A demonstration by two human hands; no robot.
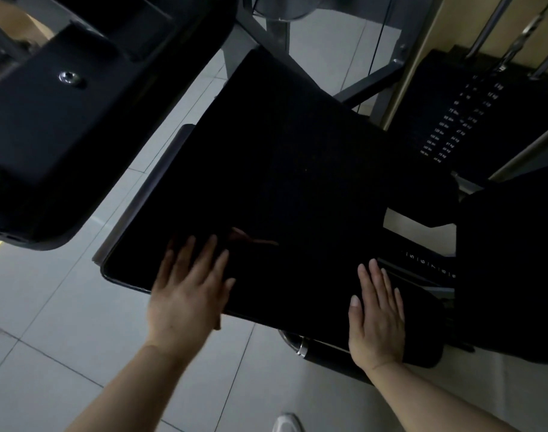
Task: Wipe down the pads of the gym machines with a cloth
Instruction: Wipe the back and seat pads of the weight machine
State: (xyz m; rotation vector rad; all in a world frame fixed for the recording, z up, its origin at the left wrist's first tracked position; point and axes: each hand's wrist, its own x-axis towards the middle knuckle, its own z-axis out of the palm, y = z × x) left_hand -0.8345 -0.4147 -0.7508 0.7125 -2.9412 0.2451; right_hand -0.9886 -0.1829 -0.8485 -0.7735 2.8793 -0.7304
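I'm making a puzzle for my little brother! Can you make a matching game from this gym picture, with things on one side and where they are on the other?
Things:
1. left hand
2. right hand
3. weight stack
4. white shoe

Places:
A. bottom edge of the picture, on the floor tiles
B. flat on the near left part of the big black pad
C. upper right, with numbers printed on it
D. flat on the near right end of the pad

Pairs: 1-B, 2-D, 3-C, 4-A
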